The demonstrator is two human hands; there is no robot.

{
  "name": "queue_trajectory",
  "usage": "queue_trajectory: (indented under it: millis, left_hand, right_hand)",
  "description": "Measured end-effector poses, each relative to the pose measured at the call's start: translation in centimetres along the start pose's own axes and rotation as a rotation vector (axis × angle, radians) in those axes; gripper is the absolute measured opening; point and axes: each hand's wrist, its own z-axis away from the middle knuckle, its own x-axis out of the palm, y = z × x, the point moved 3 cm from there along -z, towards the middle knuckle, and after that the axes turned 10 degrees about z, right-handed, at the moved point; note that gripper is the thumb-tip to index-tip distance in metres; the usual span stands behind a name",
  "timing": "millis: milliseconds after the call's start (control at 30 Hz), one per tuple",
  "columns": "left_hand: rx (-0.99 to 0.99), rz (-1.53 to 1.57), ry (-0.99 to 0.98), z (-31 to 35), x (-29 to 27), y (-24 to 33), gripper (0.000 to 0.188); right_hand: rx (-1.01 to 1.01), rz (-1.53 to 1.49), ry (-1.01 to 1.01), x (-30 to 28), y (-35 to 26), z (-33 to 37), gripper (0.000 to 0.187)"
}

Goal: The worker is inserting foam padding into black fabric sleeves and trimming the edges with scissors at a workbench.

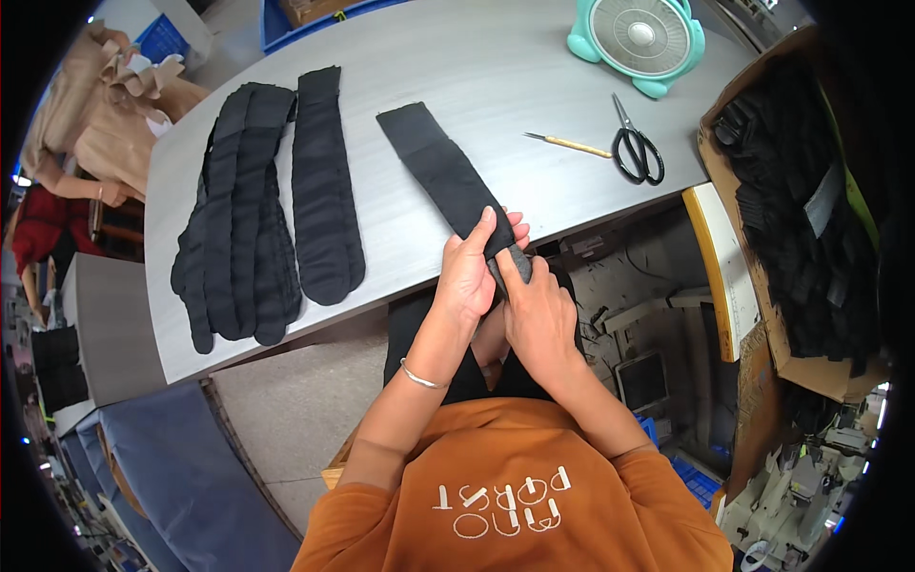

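Observation:
A long black fabric strip (443,176) lies slantwise across the front edge of the table, its square far end flat on the top. My left hand (467,276) grips the near end, thumb on top and fingers beneath. There the cloth is folded back and a dark grey layer shows. My right hand (541,315) is closed at that same end, its index finger pressed onto the grey part; its other fingertips are partly hidden. To the left lie a flat black strip (324,191) with a rounded near end and an overlapping pile of similar strips (238,210).
Black-handled scissors (637,153) and a thin pointed tool with a yellow handle (572,145) lie right of the strip. Behind them stands a teal fan (640,38). A cardboard box (720,143) of black pieces stands at the right. Another person (105,143) is at the far left.

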Motion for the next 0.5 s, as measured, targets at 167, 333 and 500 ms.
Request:
queue_trajectory:
  millis: [167,333,500]
  left_hand:
    - [0.069,-0.027,-0.018,0.5,-0.6,-0.3,0.030]
    - [-0.012,0.007,-0.069,0.6,-0.2,-1.0,0.030]
    - [-0.005,0.017,-0.015,0.3,0.1,-0.3,0.033]
  right_hand:
    - [0.035,0.150,-0.050,1.1,-0.7,0.0,0.050]
    - [0.119,0.050,-0.096,2.2,-1.1,-3.0,0.021]
    - [-0.004,-0.093,-0.104,0.7,0.4,-1.7,0.064]
